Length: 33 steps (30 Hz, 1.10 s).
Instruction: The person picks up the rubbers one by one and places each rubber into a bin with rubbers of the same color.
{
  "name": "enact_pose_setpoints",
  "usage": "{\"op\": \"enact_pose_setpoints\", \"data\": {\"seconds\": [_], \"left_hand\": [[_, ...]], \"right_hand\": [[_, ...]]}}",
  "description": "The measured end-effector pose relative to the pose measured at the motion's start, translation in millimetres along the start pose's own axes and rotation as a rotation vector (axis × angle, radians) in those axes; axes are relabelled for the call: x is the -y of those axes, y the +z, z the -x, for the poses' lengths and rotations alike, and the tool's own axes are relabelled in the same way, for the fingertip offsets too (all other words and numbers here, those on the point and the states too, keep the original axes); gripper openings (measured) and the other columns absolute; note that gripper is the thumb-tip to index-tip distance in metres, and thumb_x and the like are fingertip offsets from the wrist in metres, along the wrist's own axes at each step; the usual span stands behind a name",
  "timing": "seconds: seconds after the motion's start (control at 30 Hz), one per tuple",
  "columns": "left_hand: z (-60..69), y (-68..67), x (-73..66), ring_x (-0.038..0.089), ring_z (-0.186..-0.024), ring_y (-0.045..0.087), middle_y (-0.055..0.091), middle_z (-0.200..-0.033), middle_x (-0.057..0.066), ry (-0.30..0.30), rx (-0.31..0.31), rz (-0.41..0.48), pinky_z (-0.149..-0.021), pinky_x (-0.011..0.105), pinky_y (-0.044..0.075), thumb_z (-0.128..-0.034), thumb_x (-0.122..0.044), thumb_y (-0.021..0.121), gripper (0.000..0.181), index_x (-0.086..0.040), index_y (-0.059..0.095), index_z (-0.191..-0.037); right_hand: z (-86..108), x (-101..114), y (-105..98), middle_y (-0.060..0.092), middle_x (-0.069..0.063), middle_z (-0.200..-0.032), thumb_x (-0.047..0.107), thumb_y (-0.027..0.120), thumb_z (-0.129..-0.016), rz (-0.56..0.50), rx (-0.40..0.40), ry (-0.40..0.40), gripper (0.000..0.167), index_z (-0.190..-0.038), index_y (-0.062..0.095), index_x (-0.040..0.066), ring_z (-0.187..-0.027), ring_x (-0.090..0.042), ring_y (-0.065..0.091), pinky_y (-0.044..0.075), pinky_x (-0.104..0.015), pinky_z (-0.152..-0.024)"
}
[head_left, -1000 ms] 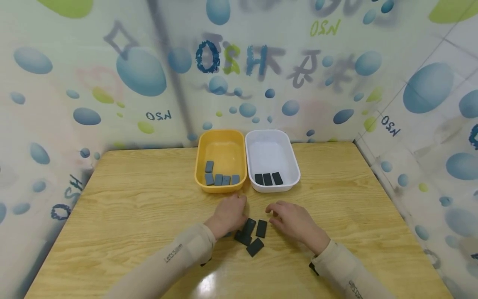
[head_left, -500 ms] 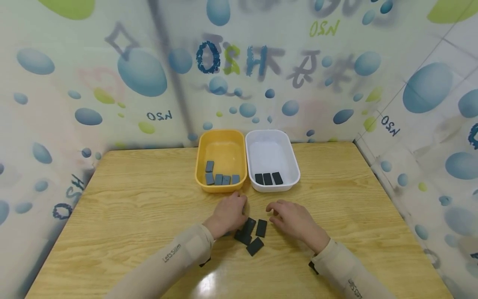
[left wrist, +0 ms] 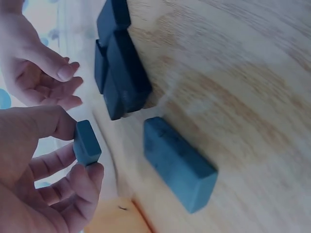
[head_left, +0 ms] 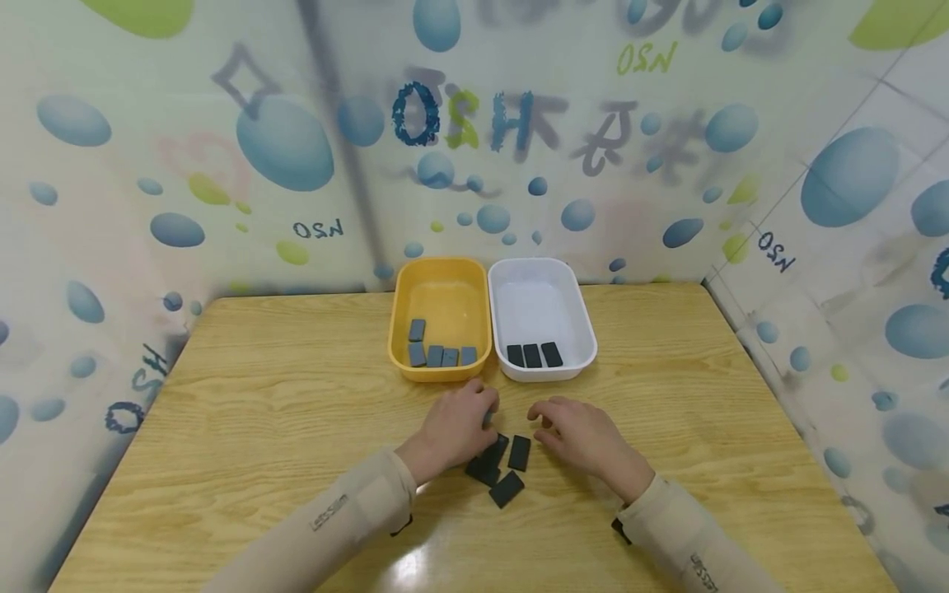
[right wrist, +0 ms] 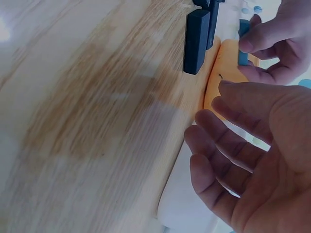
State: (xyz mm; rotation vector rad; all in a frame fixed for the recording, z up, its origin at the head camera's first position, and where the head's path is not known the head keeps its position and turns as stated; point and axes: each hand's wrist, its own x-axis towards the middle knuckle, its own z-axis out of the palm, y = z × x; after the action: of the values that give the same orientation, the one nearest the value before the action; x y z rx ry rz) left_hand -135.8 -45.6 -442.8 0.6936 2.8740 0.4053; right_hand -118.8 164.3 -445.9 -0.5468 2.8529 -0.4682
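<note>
Between thumb and fingers, my left hand (head_left: 454, 427) pinches a blue-grey block (left wrist: 87, 143), held clear of the wood in the left wrist view. Another blue-grey block (left wrist: 180, 162) lies on the table near that hand; the hand hides it in the head view. Several black blocks lie beside it, one (head_left: 520, 453) standing apart from the pile and another (head_left: 507, 489) nearer the front. My right hand (head_left: 586, 436) hovers to the right of them, fingers loosely bent and holding nothing, as the right wrist view (right wrist: 252, 150) also shows.
A yellow tray (head_left: 396, 329) holding several blue-grey blocks stands at the back of the wooden table (head_left: 282, 371). Touching its right side is a white tray (head_left: 586, 329) with three black blocks (head_left: 532, 356) along its near end. A patterned wall (head_left: 296, 255) rises behind.
My left hand has lifted slightly and shifted, and a blue-grey block now shows between its fingertips. The right hand has stayed nearly still.
</note>
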Motion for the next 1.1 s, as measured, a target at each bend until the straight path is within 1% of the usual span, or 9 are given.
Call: {"op": "enact_pose_setpoints", "data": {"seconds": [0.17, 0.23, 0.4, 0.53, 0.6, 0.77, 0.93, 1.03, 1.1], "left_hand": [[4.2, -9.0, -4.0, 0.012, -0.069, 0.05, 0.053, -0.093, -0.002, 0.002, 0.001, 0.007, -0.06, 0.025, 0.043, -0.0828, -0.028, 0.074, 0.023, -0.019, 0.062, -0.1], [6.2, -13.4, -5.0, 0.013, -0.07, 0.051, 0.053, -0.095, -0.002, -0.001, -0.01, 0.017, -0.061, 0.027, 0.044, -0.0825, -0.027, 0.073, 0.023, -0.018, 0.063, -0.101], [11.0, -22.5, -3.8, 0.014, -0.067, 0.052, 0.054, -0.092, -0.003, 0.018, -0.091, 0.03, -0.062, 0.028, 0.045, -0.0807, -0.023, 0.071, 0.019, -0.018, 0.063, -0.097], [13.3, -29.6, -0.6, 0.011, -0.062, 0.049, 0.055, -0.089, -0.002, 0.043, -0.156, 0.016, -0.057, 0.026, 0.043, -0.0798, -0.02, 0.07, 0.016, -0.017, 0.063, -0.094], [13.7, -34.3, 1.0, 0.011, -0.06, 0.048, 0.055, -0.089, -0.001, 0.041, -0.166, 0.022, -0.055, 0.025, 0.042, -0.0806, -0.02, 0.07, 0.016, -0.017, 0.064, -0.095], [11.7, -45.3, 5.6, 0.011, -0.062, 0.047, 0.056, -0.09, 0.0, 0.033, -0.165, 0.047, -0.057, 0.025, 0.042, -0.0827, -0.02, 0.068, 0.018, -0.014, 0.066, -0.1], [6.9, -50.0, 12.5, 0.012, -0.067, 0.05, 0.058, -0.092, 0.0, 0.026, -0.196, 0.042, -0.063, 0.031, 0.045, -0.0815, -0.02, 0.069, 0.017, -0.016, 0.065, -0.098], [2.6, -54.2, 16.8, 0.014, -0.066, 0.051, 0.059, -0.093, 0.001, 0.013, -0.209, 0.04, -0.062, 0.031, 0.044, -0.0817, -0.021, 0.069, 0.018, -0.017, 0.065, -0.098], [-1.0, -58.8, 19.8, 0.014, -0.066, 0.051, 0.06, -0.094, 0.001, 0.004, -0.216, 0.057, -0.06, 0.03, 0.044, -0.0816, -0.022, 0.07, 0.018, -0.017, 0.065, -0.099]], "right_hand": [[-2.2, 1.1, 0.9, 0.067, 0.005, -0.092, 0.023, 0.072, -0.088, -0.003, -0.001, -0.007, 0.019, -0.107, 0.068, 0.022, -0.081, -0.01, 0.061, 0.05, -0.033, -0.07], [-2.6, 1.8, 1.1, 0.067, 0.005, -0.092, 0.023, 0.072, -0.088, -0.003, -0.005, -0.009, 0.019, -0.106, 0.068, 0.022, -0.08, -0.01, 0.061, 0.05, -0.033, -0.07], [-3.4, 3.9, 1.3, 0.066, 0.005, -0.091, 0.023, 0.072, -0.088, -0.005, -0.005, -0.014, 0.019, -0.106, 0.068, 0.021, -0.08, -0.01, 0.061, 0.05, -0.033, -0.069], [-5.0, 6.1, 1.5, 0.067, 0.004, -0.091, 0.023, 0.072, -0.088, -0.015, -0.001, -0.025, 0.019, -0.106, 0.068, 0.021, -0.08, -0.011, 0.061, 0.05, -0.033, -0.069], [-5.9, 7.7, 1.5, 0.067, 0.003, -0.091, 0.024, 0.071, -0.089, -0.023, 0.002, -0.03, 0.019, -0.107, 0.068, 0.021, -0.08, -0.011, 0.06, 0.05, -0.033, -0.07], [-8.9, 11.3, 0.6, 0.067, 0.004, -0.092, 0.025, 0.069, -0.09, -0.042, 0.019, -0.017, 0.019, -0.109, 0.068, 0.02, -0.08, -0.01, 0.06, 0.049, -0.033, -0.07], [-12.6, 14.1, 0.0, 0.068, 0.003, -0.096, 0.024, 0.068, -0.091, -0.058, 0.036, -0.015, 0.02, -0.11, 0.068, 0.02, -0.083, -0.011, 0.061, 0.05, -0.034, -0.072], [-14.2, 15.3, 0.2, 0.068, 0.002, -0.097, 0.024, 0.068, -0.091, -0.065, 0.049, -0.012, 0.02, -0.111, 0.068, 0.02, -0.083, -0.011, 0.06, 0.05, -0.034, -0.072], [-14.8, 16.2, -0.1, 0.068, 0.002, -0.097, 0.024, 0.068, -0.091, -0.069, 0.055, -0.007, 0.021, -0.111, 0.068, 0.02, -0.082, -0.011, 0.06, 0.05, -0.034, -0.072]]}}
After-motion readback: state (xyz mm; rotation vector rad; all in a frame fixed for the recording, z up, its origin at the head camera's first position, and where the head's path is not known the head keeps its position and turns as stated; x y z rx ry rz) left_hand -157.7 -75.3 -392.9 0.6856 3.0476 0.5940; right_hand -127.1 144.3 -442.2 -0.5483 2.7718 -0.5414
